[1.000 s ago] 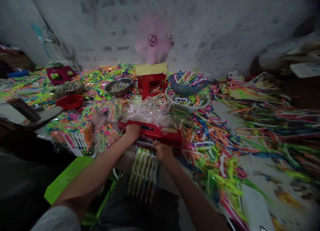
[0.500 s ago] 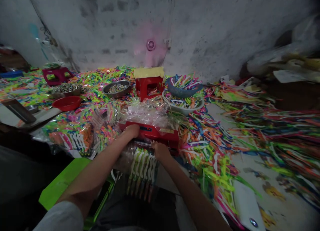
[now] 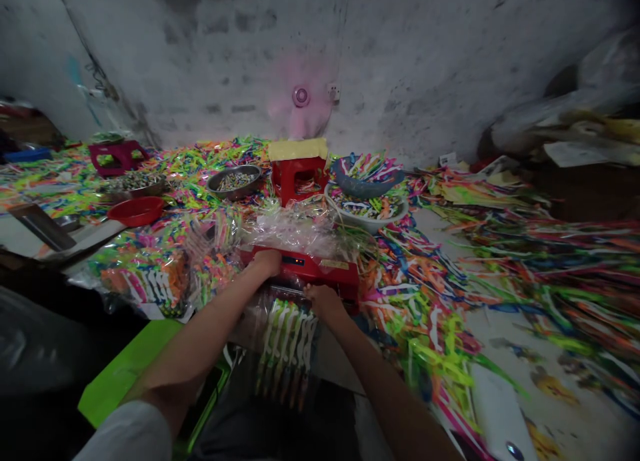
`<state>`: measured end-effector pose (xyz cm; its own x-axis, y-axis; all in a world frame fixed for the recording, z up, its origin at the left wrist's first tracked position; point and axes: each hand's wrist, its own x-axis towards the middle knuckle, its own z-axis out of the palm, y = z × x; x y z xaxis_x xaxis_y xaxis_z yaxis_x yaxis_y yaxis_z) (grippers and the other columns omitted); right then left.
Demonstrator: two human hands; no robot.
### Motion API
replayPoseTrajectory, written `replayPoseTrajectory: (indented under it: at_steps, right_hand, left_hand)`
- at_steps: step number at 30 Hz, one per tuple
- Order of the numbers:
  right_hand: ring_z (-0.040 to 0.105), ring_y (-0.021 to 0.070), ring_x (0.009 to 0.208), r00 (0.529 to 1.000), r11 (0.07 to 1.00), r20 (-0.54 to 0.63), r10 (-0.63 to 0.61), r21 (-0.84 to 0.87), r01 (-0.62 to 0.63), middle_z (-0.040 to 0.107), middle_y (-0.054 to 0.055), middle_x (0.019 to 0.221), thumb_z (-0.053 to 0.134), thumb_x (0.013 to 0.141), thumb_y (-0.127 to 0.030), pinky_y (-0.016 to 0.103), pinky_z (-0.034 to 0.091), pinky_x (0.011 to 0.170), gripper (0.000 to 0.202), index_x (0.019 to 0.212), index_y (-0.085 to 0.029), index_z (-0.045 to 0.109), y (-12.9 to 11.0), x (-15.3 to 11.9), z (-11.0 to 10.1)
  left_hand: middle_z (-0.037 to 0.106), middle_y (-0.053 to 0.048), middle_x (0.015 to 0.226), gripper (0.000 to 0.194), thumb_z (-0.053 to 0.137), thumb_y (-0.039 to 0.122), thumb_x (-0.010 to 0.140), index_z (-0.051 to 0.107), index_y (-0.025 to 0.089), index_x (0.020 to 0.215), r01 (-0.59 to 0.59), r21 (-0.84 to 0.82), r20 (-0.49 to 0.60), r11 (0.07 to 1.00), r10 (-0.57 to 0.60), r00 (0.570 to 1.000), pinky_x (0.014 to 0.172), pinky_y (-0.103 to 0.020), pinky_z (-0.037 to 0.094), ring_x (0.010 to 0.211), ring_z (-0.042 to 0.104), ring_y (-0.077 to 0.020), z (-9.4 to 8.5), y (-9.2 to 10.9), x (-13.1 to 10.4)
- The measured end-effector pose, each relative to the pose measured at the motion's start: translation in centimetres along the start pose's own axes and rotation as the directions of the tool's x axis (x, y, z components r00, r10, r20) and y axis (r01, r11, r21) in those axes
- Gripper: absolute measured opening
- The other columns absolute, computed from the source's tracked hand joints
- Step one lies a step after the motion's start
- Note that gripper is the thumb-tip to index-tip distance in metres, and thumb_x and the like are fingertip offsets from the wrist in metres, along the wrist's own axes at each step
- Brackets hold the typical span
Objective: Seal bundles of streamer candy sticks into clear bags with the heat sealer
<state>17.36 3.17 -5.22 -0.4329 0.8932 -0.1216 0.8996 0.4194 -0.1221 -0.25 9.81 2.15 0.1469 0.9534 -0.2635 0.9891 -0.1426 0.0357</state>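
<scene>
A red machine (image 3: 320, 269) with a small lit display sits at the centre. My left hand (image 3: 269, 262) rests closed on the left part of its top; whether it holds anything is hidden. My right hand (image 3: 323, 300) is pinched at the machine's front edge, on the upper edge of a clear plastic bag. Inside the bag, a row of white, green and orange strips (image 3: 287, 338) hangs down over my lap. Crumpled clear plastic (image 3: 295, 229) lies on and behind the machine.
Behind the machine stand a red stool (image 3: 299, 174), a pink fan (image 3: 301, 98), a metal bowl (image 3: 234, 181) and a white basin (image 3: 367, 221). A filled bag (image 3: 145, 274) and red tray (image 3: 136, 210) lie left. Colourful strips cover much of the surface; a white phone-like object (image 3: 503, 411) lies right.
The view has shifted slightly. Both hands keep nearly the same places at the machine, and the bag of strips still hangs below it.
</scene>
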Motion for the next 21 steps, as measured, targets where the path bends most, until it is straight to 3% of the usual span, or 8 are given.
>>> replayPoseTrajectory:
  at_steps: [7,11,14,17,19,21]
  right_hand:
    - [0.068,0.0224,0.100,1.000,1.000,-0.009,0.012,0.006,-0.012,0.072,0.013,0.108,0.032,0.098,-0.017,0.028,0.050,0.082,0.039,0.117,-0.018,0.066,0.2,0.1,0.1]
    - [0.068,0.0240,0.101,1.000,1.000,-0.004,0.016,0.022,-0.016,0.071,0.015,0.110,0.041,0.093,-0.013,0.030,0.051,0.083,0.037,0.123,-0.017,0.062,0.1,0.0,0.3]
    - [0.068,0.0246,0.100,1.000,0.998,-0.010,0.014,0.061,-0.013,0.070,0.017,0.112,0.048,0.086,-0.006,0.031,0.050,0.084,0.042,0.124,-0.015,0.061,0.1,-0.1,0.0]
    - [0.070,0.0248,0.094,0.999,0.990,-0.042,0.030,0.137,-0.024,0.073,0.017,0.101,0.052,0.083,-0.008,0.030,0.050,0.080,0.032,0.109,-0.013,0.070,1.1,0.4,-1.6]
    - [0.070,0.0232,0.089,0.995,0.978,-0.085,0.051,0.207,-0.032,0.075,0.016,0.095,0.053,0.084,-0.012,0.028,0.049,0.079,0.024,0.096,-0.013,0.075,2.4,1.4,-3.4]
    - [0.069,0.0210,0.091,0.984,0.958,-0.152,0.088,0.283,-0.042,0.075,0.013,0.099,0.050,0.087,-0.015,0.027,0.049,0.081,0.027,0.097,-0.014,0.075,3.9,3.1,-5.6]
  left_hand:
    - [0.070,-0.021,0.111,0.029,0.060,0.022,0.079,0.074,0.010,0.101,-0.013,-0.075,-0.040,0.997,0.010,0.999,0.090,-0.039,0.050,0.106,0.064,-0.0349,-0.2,0.8,-0.9]
    - [0.075,-0.011,0.096,0.027,0.054,0.019,0.079,0.076,0.014,0.093,-0.098,-0.271,-0.056,0.958,0.086,0.995,0.080,-0.029,0.051,0.091,0.068,-0.0244,-1.1,1.5,-0.8]
    - [0.075,-0.005,0.084,0.022,0.058,0.011,0.071,0.076,0.015,0.083,-0.153,-0.426,-0.071,0.892,0.135,0.988,0.077,-0.025,0.051,0.082,0.068,-0.0201,-2.1,2.5,0.0]
    - [0.071,-0.007,0.067,0.017,0.062,0.005,0.064,0.073,0.010,0.075,-0.120,-0.572,-0.082,0.811,0.089,0.993,0.074,-0.029,0.052,0.071,0.067,-0.0210,-2.6,3.3,1.1]
    - [0.070,-0.007,0.068,0.023,0.060,0.006,0.070,0.070,0.007,0.089,-0.096,-0.687,-0.115,0.721,0.022,0.993,0.070,-0.031,0.054,0.065,0.067,-0.0194,-2.7,3.5,1.7]
    - [0.072,-0.009,0.082,0.035,0.052,0.011,0.081,0.060,0.007,0.116,-0.107,-0.796,-0.176,0.595,-0.059,0.983,0.069,-0.029,0.056,0.067,0.068,-0.0159,-2.9,3.6,2.2]
